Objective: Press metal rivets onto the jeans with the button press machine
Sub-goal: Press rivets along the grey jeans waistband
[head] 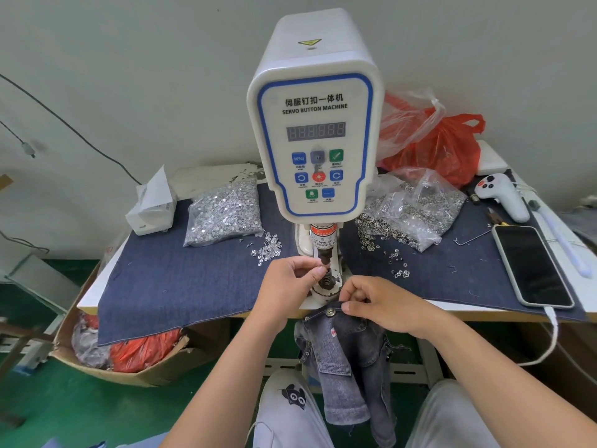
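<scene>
Denim jeans (342, 347) overhang table edge (200, 313), right hand (384, 307) pinching.

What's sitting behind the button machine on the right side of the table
Behind the button machine on the right, a red plastic bag and a clear plastic bag lean near the wall. The machine covers their left parts; their contents cannot be made out.

A: Where's the white servo button press machine (315, 124)?

B: Centre of the denim-covered worktable (181, 279), w/ clear bag of silver rivet pins (224, 215) to its left, white tissue pack (150, 210) further left.

A: Right side?

B: Clear bag of ring-shaped metal caps (416, 210), red plastic bag (442, 147) behind it, black smartphone (531, 266) nr the right edge.

A: The jeans?

B: Grey denim jeans (349, 360) hang off the front edge, below the press. Cardboard box (97, 363) on floor, lower left.
</scene>
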### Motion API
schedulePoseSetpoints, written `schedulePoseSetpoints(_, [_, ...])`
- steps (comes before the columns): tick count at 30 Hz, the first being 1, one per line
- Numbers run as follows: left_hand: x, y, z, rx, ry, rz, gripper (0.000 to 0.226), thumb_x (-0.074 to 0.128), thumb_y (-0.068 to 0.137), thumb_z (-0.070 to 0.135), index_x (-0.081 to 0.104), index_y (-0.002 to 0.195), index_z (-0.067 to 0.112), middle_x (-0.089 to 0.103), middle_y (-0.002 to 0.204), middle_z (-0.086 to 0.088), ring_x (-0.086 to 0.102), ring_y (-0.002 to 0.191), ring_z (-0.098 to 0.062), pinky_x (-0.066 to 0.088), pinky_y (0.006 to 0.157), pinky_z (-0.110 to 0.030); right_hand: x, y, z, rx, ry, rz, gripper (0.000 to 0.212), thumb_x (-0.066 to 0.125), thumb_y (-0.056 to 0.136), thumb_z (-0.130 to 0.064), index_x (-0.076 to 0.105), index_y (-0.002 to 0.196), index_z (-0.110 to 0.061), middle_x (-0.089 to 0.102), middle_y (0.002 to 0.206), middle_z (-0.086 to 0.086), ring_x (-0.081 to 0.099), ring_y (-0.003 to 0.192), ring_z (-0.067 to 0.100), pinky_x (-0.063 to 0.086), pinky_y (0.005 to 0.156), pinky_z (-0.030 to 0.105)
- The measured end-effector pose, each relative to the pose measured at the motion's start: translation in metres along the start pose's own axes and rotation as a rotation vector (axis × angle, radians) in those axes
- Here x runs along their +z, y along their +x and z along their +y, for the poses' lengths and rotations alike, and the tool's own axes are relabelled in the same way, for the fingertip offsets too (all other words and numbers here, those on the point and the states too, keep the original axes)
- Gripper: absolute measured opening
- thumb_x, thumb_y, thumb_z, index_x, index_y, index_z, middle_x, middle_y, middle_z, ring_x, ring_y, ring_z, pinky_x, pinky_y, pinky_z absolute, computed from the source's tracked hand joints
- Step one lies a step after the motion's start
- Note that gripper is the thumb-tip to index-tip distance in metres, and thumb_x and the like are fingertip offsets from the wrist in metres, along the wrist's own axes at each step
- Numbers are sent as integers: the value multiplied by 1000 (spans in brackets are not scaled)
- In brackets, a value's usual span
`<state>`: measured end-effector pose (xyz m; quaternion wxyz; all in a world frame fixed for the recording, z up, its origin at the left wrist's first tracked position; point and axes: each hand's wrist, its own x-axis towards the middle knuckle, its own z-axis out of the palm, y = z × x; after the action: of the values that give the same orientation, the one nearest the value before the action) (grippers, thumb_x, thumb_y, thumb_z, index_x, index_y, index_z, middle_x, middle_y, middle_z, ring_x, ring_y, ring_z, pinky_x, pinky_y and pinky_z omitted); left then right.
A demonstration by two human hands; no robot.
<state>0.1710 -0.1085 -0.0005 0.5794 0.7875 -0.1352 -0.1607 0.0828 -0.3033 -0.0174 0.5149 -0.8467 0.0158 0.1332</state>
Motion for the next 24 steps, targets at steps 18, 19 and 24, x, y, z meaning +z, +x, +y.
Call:
schedulePoseSetpoints(18, [-38,-45,-23,172,366,-388,26,72,98,45,68,123,40,70,115,28,65,108,4,50,89,-12,-4,-11,-12,-24,79,-112,14,65,98,-10,65,92,-22,66,79,-14,54,74,2,41,73,20])
schedulePoseSetpoints(19, [-41,-46,-23,170,403,-447,30,74,96,48,67,125,41,68,117,31,62,111,8,45,89,-8,-3,-13,-14,-44,110,-121,12,64,99,-11,65,93,-21,64,80,-12,52,74,4,40,71,20])
schedulePoseSetpoints(24, [-44,-47,-17,168,388,-453,12,78,91,51,69,98,54,63,103,28,53,104,4,41,91,-18,-3,-20,-25,-125,372,-89,4,66,92,-18,67,90,-22,60,81,1,50,73,9,41,66,17])
